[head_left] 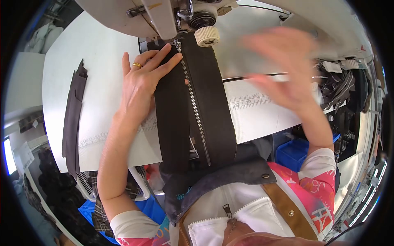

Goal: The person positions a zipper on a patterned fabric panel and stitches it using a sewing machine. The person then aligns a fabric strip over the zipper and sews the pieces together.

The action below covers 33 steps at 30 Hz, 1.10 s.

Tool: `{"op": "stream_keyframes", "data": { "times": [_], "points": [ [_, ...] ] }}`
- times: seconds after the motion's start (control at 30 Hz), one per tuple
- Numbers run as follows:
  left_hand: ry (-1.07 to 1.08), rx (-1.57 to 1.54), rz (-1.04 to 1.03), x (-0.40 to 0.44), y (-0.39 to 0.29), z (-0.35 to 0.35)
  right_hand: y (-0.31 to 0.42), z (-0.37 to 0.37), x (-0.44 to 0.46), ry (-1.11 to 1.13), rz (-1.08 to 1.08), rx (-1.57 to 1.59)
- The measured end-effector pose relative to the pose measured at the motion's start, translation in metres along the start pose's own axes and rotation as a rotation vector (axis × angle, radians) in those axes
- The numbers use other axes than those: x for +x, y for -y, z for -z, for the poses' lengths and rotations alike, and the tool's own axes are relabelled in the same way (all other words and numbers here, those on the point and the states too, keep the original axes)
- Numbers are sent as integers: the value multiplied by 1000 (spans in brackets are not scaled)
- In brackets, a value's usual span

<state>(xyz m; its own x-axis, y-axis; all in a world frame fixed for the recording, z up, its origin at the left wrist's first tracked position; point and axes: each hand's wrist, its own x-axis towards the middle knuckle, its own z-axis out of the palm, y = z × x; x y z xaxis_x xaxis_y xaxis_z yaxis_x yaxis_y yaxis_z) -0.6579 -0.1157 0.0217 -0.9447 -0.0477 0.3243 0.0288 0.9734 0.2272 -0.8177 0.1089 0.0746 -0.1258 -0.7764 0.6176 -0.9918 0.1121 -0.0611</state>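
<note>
Fabric, dark brown-black and long (pixel 213 98), lies lengthwise on the white counter (pixel 106 53), and its upper end is under the off-white sewing machine (pixel 115 14). A silver metal zipper (pixel 193 98) runs along the fabric, slightly slanting. The left hand (pixel 141 80) rests on the upper left part of the fabric, with fingers spread and two fingertips close to the zipper, near the needle area. One finger wears a gold ring (pixel 137 64). The thumb is mostly hidden, so I cannot tell whether this hand also pinches the cloth. The right hand (pixel 287 65) is raised to the right of the fabric, well apart from it, open and holding nothing visible (it is quite blurred). Below this hand, a printed ruler scale (pixel 250 101) crosses the counter. Left of the left hand lies a narrow dark grey fabric strip (pixel 74 110), with its lower end hanging over the counter edge.
</note>
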Motion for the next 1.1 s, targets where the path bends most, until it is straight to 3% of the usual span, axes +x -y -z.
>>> {"op": "stream_keyframes", "data": {
  "times": [0.13,0.2,0.33,0.43,0.93,1.03,1.1],
  "points": [
    [-6,-5,4,-1,0,-3,-109,149,4,-612,-370,-407],
    [-9,-12,8,-1,0,-4,-224,227,-18,-688,-499,-692],
    [-2,-21,16,0,-1,-3,-312,271,-76,-465,-930,-620],
    [-2,-21,20,-1,-1,-4,-326,266,-97,-371,-1031,-506],
    [7,-14,31,-1,-1,-5,-313,255,-120,-479,-967,-390],
    [6,-26,45,-2,-2,-4,-275,249,-104,-687,-780,-381],
    [3,-33,53,0,-2,-5,-197,218,-73,-891,-558,-231]
  ]
}}
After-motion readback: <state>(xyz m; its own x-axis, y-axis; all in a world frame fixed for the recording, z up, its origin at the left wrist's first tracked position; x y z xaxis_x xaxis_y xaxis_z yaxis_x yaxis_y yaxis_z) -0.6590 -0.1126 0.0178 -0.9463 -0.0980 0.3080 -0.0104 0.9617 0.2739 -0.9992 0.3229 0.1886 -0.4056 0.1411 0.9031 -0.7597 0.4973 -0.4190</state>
